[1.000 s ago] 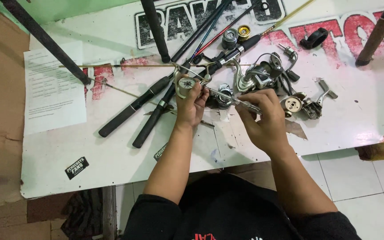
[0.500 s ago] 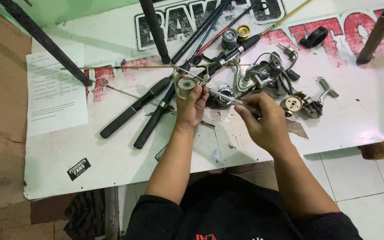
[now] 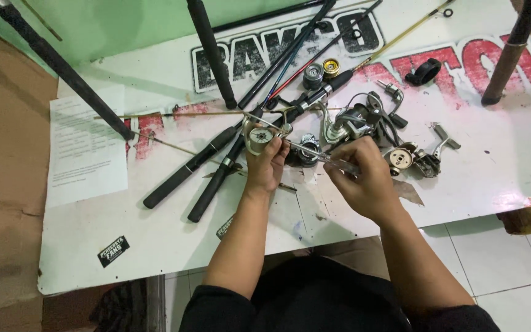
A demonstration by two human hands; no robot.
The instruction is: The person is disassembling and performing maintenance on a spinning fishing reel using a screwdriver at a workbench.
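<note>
Tabletop (image 3: 155,246) first, since it's the biggest thing we've got: a white board with big printed lettering across the far side, and it's carrying pretty much everything. Off to the left on it lies a printed sheet of paper (image 3: 84,147), and near the front edge there's a small black sticker (image 3: 113,251).

Next down in size are the fishing rods. Two black foam rod handles (image 3: 198,169) lie side by side at a slant, just left of our left hand, and a few thinner rod blanks (image 3: 290,58) run up toward the far side. A thin brownish rod (image 3: 216,113) lies across them.

Right of centre we've got a heap of spinning reels (image 3: 357,120) and, just past our right hand, another silver reel (image 3: 413,160) with its crank sticking out. Further back sit two small spools (image 3: 321,72), one dark and one gold, and a black ring-shaped part (image 3: 424,71).

Now the hands. Our left hand (image 3: 267,166) is clamped around a silver reel spool (image 3: 258,136), which sits at the fingertips on the far side of the hand, its round face turned up at us. Our right hand (image 3: 361,178) is closed on a screwdriver (image 3: 314,154) with a clear handle; its shaft runs left from the hand toward the spool, and the tip ends just beside it. We can't tell if it actually touches.
</note>
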